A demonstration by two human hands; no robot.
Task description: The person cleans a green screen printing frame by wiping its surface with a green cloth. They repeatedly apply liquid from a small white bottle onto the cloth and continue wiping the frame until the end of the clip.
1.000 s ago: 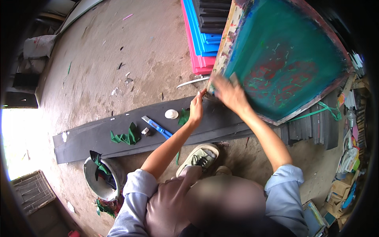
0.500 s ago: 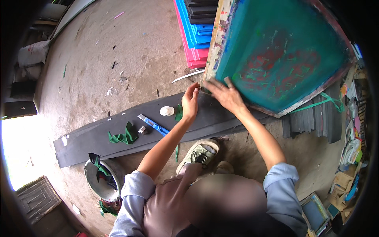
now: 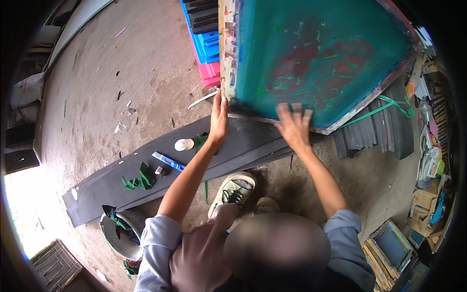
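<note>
A large wooden screen-printing frame (image 3: 340, 29), its mesh teal with red and green smears, leans at the upper right. My left hand (image 3: 220, 119) lies with straight fingers along the frame's left wooden edge, close to its bottom corner. Over the lower part of the mesh is my right hand (image 3: 295, 127), fingers spread and a little blurred; whether it presses on the mesh I cannot tell. Beside my left forearm, a white bottle (image 3: 184, 144), a blue utility knife (image 3: 168, 161), a small grey block (image 3: 159, 170) and green scraps (image 3: 139, 179) lie on long black sheets (image 3: 107, 182).
A pail (image 3: 109, 233) with dark and green scraps stands at lower left. Stacked blue, pink and black sheets (image 3: 206, 46) sit behind the frame. Bundled dark sheets (image 3: 377, 126) with green strapping are to the right, smaller frames (image 3: 391, 248) at lower right.
My left hand has come against the frame's left edge. My right hand has shifted from the frame's bottom corner rightward along its lower part. The whole view has swung slightly right.
</note>
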